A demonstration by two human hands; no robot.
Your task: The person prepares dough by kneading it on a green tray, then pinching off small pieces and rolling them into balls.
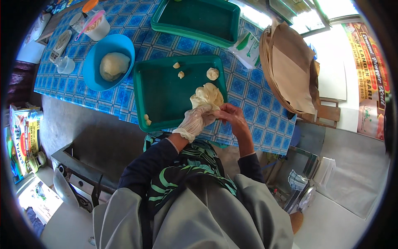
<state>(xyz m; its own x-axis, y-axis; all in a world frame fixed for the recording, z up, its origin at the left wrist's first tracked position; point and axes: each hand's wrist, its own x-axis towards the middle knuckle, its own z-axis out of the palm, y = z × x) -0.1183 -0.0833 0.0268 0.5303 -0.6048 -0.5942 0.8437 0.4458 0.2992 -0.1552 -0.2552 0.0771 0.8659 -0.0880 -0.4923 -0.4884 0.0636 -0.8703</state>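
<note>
A soft, folded lump of cream-coloured dough (206,96) is at the right side of the green tray (166,89). My left hand (194,121), in a thin clear glove, is closed at the lump's near edge, its fingertips partly hidden. Bare and curled, my right hand (232,118) pinches close against the left fingertips; what lies between its fingers is too small to make out. Beyond the lump rests a rounded dough ball (212,74). Small dough bits (181,74) sit near the tray's far side, and other pieces (147,120) in its near left corner.
Left of the tray, a blue bowl (92,74) holds a large dough mass (114,66). Stacked green trays (195,39) and a white-and-green packet (247,50) stand behind. A round woven tray with brown paper (288,66) is at right. A lidded tub (98,29) and a scale (60,45) are far left.
</note>
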